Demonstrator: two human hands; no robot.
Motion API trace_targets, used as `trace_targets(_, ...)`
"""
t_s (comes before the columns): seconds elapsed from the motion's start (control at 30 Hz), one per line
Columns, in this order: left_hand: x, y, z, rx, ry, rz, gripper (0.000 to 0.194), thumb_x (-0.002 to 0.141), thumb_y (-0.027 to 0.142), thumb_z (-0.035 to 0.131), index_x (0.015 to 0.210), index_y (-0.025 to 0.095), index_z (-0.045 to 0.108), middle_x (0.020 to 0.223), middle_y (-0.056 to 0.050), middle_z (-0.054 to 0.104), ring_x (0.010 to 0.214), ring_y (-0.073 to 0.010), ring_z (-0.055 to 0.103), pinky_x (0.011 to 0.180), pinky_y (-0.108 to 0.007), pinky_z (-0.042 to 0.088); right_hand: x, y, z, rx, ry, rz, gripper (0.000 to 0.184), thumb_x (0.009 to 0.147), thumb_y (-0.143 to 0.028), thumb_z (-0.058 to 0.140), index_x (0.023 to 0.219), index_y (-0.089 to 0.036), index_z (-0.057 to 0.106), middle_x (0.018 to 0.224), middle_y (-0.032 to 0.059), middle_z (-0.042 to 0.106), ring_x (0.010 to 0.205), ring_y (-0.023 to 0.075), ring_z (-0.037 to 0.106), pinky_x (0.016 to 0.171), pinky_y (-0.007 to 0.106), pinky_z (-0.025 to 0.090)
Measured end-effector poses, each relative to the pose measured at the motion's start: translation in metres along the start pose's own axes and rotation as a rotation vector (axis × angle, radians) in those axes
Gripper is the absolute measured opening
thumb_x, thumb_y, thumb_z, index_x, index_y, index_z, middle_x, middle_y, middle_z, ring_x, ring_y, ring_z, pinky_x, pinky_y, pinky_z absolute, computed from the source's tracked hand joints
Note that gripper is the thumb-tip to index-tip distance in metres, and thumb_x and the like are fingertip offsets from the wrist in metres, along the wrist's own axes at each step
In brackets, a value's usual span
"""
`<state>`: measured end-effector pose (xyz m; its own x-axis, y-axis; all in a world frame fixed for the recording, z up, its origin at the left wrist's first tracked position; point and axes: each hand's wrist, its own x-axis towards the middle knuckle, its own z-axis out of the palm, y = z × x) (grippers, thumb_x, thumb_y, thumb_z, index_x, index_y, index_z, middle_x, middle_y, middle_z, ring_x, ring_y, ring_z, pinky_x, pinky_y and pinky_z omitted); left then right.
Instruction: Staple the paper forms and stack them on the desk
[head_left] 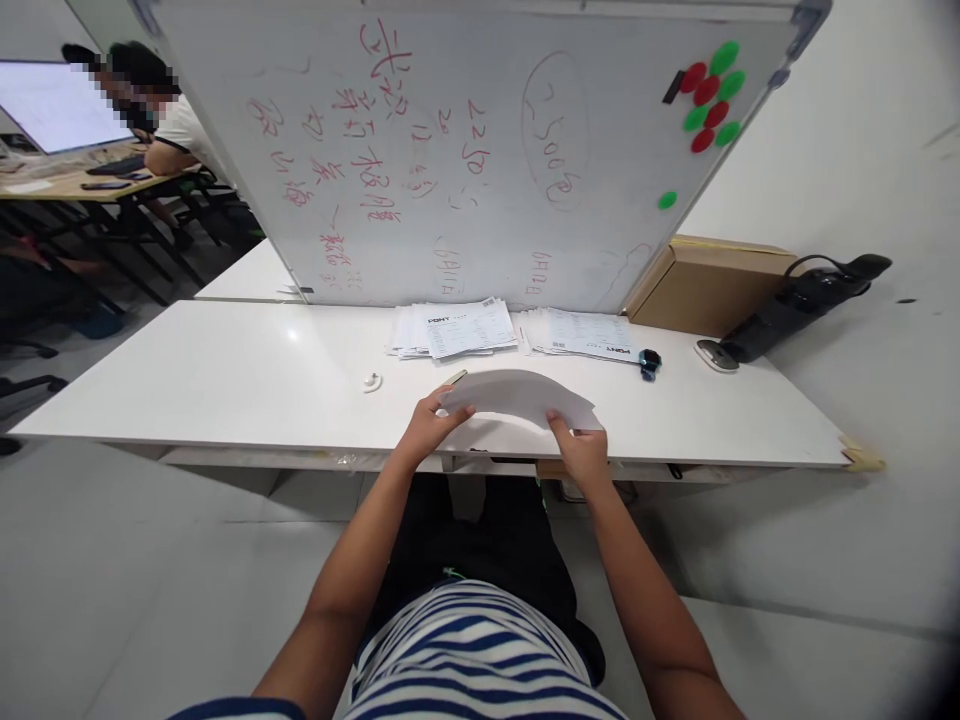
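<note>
Both my hands hold a white sheet of paper that bows upward just above the white table, near its front edge. My left hand pinches the sheet's left end, fingers closed on it. My right hand grips the near right edge with its fingers curled. Two stacks of printed forms lie behind the sheet: one in the middle and one to the right.
A whiteboard with red writing and red and green magnets leans at the table's back. A small white object, a blue clip-like item, a cardboard box and a black device sit on the table. Another person sits at a desk far left.
</note>
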<state>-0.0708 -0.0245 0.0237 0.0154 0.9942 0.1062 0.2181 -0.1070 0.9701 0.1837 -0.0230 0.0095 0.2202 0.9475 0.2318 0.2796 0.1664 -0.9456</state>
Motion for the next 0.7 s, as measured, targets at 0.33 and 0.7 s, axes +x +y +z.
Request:
trace_targets(0.33,0.002,-0.013,-0.002,-0.152,0.029,-0.003,0.046,0.075,0.044,0.072,0.109,0.014,0.067,0.110,-0.011,0.070,0.104,-0.0269,0.064,0.091,-0.040,0.050,0.003,0.011,0.005,0.128,-0.106,0.086,0.050,0.075,-0.046,0.070,0.112,-0.015,0.064,0.110,0.0121,0.070,0.100,0.0248,0.064,0.091,0.042,0.050)
trace_targets(0.7,0.004,-0.013,0.010,-0.199,-0.061,-0.146,0.048,0.071,0.046,0.075,0.106,0.014,0.068,0.109,-0.011,0.071,0.103,-0.0288,0.065,0.090,-0.040,0.052,-0.006,0.013,-0.004,0.151,-0.025,0.074,0.035,0.077,-0.045,0.068,0.099,-0.019,0.066,0.091,0.0057,0.072,0.089,0.0216,0.065,0.081,0.036,0.051)
